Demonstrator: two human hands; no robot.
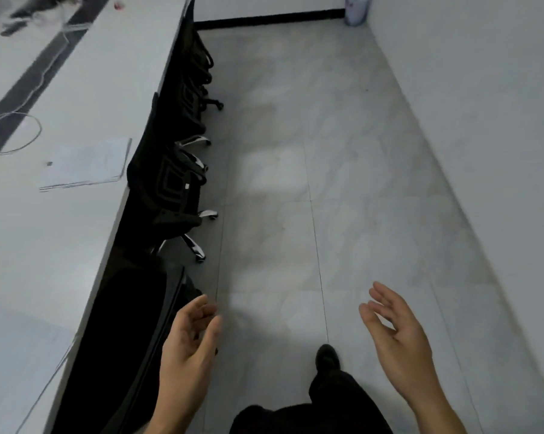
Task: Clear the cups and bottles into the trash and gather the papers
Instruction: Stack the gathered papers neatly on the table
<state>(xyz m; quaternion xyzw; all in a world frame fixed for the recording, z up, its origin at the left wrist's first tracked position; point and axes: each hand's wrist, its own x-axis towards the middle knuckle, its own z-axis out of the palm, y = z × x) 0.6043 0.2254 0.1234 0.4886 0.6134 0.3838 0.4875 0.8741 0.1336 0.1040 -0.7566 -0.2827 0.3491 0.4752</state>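
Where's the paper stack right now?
Head view, left side: the paper stack lies on the white desk, near its edge beside a black chair.

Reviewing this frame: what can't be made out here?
Head view, all four:
Pale bin in the far corner: top cut off by the frame edge, contents unseen.
Dark items at top left: motion-blurred, unidentifiable.
Small red thing near the top edge: too small, blurred.
Papers: text too blurred to read.
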